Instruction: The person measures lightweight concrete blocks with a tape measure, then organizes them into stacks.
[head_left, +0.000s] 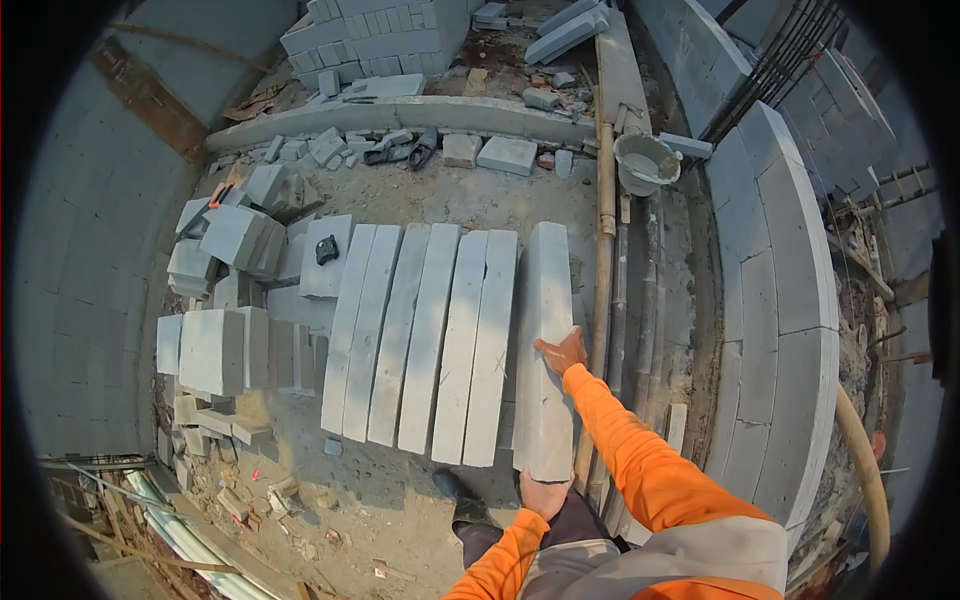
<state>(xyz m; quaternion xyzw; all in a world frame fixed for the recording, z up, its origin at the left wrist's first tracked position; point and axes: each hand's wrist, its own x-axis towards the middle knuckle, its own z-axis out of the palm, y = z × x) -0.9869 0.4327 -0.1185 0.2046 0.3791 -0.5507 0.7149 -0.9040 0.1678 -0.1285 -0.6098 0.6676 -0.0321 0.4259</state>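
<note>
A long, pale aerated concrete block (548, 425) stands at the right end of a row, slightly apart from the others. My left hand (546, 495) grips its near lower end, thumb against the face and the other fingers hidden. Partway up the right edge, my right hand (563, 350) is closed on the same block, with a finger lying across its top face. To the left, several similar long blocks (455, 345) stand side by side in pairs. A small black tool, perhaps a tape measure (326, 250), lies on a flat block beyond them.
Cut block pieces (212, 350) are heaped on the left. Bamboo poles (606, 200) run along the right, near a mortar bucket (646, 163). A block wall (770, 300) rises farther right. Dark shoes (405, 150) and rubble lie by a low ledge (400, 112).
</note>
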